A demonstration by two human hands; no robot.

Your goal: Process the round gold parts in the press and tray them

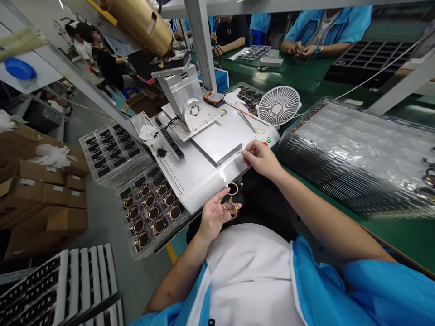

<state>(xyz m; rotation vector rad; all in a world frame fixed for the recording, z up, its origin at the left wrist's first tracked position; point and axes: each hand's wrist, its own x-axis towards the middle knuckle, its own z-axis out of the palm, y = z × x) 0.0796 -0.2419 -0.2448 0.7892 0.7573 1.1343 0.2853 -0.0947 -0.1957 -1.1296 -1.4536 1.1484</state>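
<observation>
My left hand (212, 217) is closed around a gold-rimmed ring part (230, 210), low in front of the white machine (190, 192). A pale thin ring (237, 192) with a dark middle shows at its index fingertip, joined to the lower part by a short yellowish piece. To the right and higher, my right hand (261, 159) has thumb and fingers pinched together by the machine's front edge. What sits between those fingertips, if anything, is too small to make out. Beside them lies a flat metal plate (217, 142) on the machine.
Clear trays of gold-rimmed round parts (152, 213) stand at the left, with trays of dark parts (110, 151) behind. A white fan (278, 106) and stacked clear trays (356, 154) are on the right. A metal bracket (180, 97) rises from the machine. Co-workers sit across the green table.
</observation>
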